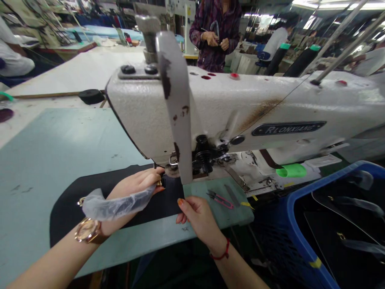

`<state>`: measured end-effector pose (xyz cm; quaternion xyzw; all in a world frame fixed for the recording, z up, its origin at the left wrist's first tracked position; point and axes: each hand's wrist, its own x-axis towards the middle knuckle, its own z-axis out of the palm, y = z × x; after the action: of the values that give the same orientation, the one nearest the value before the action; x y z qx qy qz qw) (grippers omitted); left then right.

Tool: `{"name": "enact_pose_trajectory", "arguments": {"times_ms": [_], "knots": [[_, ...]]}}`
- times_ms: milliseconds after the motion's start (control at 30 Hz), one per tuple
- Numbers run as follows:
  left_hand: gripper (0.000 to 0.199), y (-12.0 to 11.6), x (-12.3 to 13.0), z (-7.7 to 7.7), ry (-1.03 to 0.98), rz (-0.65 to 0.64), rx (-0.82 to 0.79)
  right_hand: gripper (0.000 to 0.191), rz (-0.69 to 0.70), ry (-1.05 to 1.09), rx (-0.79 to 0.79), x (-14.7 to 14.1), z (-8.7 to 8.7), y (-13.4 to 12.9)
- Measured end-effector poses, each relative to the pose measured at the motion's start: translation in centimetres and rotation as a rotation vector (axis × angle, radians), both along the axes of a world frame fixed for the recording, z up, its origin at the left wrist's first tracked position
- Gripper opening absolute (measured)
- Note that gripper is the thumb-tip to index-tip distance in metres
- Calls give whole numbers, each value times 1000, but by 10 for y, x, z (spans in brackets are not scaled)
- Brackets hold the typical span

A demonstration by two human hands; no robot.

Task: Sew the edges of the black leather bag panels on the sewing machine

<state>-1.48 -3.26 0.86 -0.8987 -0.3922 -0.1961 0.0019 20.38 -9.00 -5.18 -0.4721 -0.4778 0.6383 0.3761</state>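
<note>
A black bag panel (69,202) lies flat on the pale green table, its right part beneath the head of a white sewing machine (141,108). My left hand (135,184) rests on the panel close to the presser foot, fingers laid out to the right, tips partly hidden. Over the back of that hand arches a bag handle wrapped in clear plastic (117,205), with gold fittings at its ends. At the panel's right front corner, my right hand (197,214) pinches the edge, thumb on top and the other fingers curled below.
Pink-handled thread snips (221,198) and a flat metal strip (232,195) lie right of my hands. A blue basket (290,208) with more black panels stands at the right. Beyond the machine, a person (216,36) stands holding something small.
</note>
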Motion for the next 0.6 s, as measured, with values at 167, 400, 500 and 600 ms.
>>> {"name": "enact_pose_trajectory", "arguments": {"times_ms": [167, 400, 500, 600], "knots": [[42, 1, 3, 5, 131, 7, 66, 49, -19, -24, -3, -2, -2, -1], [37, 3, 1, 4, 132, -37, 110, 52, 5, -38, -5, -2, 1, -1], [30, 4, 4, 8, 174, -6, -52, 51, 3, -32, -21, -2, 1, 0], [34, 5, 7, 13, 124, 26, -181, 50, -2, -7, -30, -2, 0, 2]]}}
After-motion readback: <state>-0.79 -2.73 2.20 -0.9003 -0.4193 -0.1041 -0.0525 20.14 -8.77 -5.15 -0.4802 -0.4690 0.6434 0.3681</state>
